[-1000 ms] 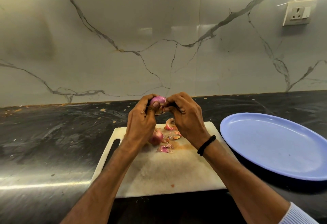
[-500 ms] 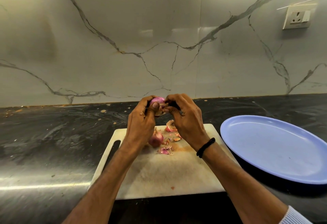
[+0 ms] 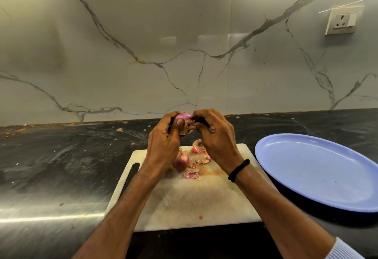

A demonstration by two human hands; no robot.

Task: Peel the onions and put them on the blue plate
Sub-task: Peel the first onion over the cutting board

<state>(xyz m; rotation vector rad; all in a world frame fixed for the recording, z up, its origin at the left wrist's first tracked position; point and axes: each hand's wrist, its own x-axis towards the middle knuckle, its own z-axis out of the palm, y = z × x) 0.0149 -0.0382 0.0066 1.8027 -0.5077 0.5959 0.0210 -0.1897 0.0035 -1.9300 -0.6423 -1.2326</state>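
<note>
Purple onion (image 3: 182, 117) sits clutched in left hand (image 3: 163, 136), right hand (image 3: 214, 136) pinching its skin, above board (image 3: 194, 201) and scraps (image 3: 192, 174); blue plate (image 3: 319, 168) beside.

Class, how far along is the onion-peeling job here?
Done: loose skins lie on the cutting board. In hand: the left hand and right hand grip one onion. Left: a second onion waits on the board; no onion is on the blue plate yet.
</note>
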